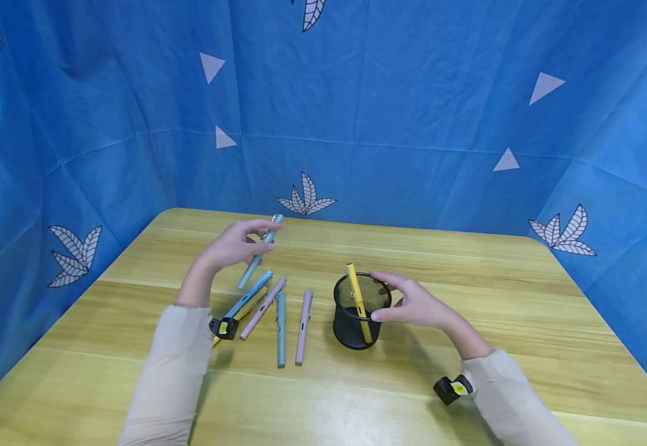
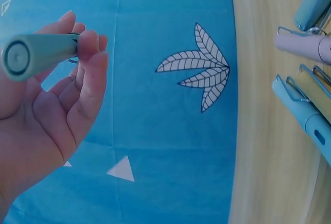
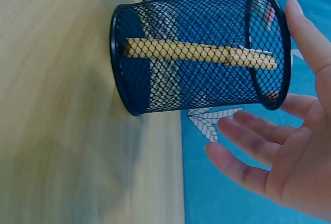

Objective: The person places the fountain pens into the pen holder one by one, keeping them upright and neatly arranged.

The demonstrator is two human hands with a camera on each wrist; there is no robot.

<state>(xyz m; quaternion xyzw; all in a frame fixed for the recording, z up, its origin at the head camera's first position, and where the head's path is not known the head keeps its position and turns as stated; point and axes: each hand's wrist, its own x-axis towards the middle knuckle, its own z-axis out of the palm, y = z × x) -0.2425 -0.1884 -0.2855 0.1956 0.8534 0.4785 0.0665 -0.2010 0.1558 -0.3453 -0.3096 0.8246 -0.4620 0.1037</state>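
My left hand [image 1: 253, 240] is raised above the wooden table [image 1: 468, 291] and pinches a pale teal pen [image 1: 258, 254] between thumb and fingertips, the pen slanting down to the left. The left wrist view shows the pen's round end [image 2: 23, 57] in the fingers [image 2: 88, 74]. A black mesh pen cup [image 1: 357, 322] stands upright at mid table with a yellow pen [image 1: 359, 297] leaning inside. My right hand [image 1: 398, 300] rests beside its rim with fingers spread and loosely bent. In the right wrist view the cup [image 3: 196, 87], yellow pen [image 3: 196, 52] and open hand [image 3: 289, 146] show close up.
Several pens lie left of the cup: a blue one [image 1: 250, 293], a pink one [image 1: 263, 308], a teal one [image 1: 281, 328], another pink one [image 1: 303, 326]. Blue cloth with leaf prints [image 1: 357, 93] walls the table on three sides. Small black cameras [image 1: 224, 327] sit on both wrists.
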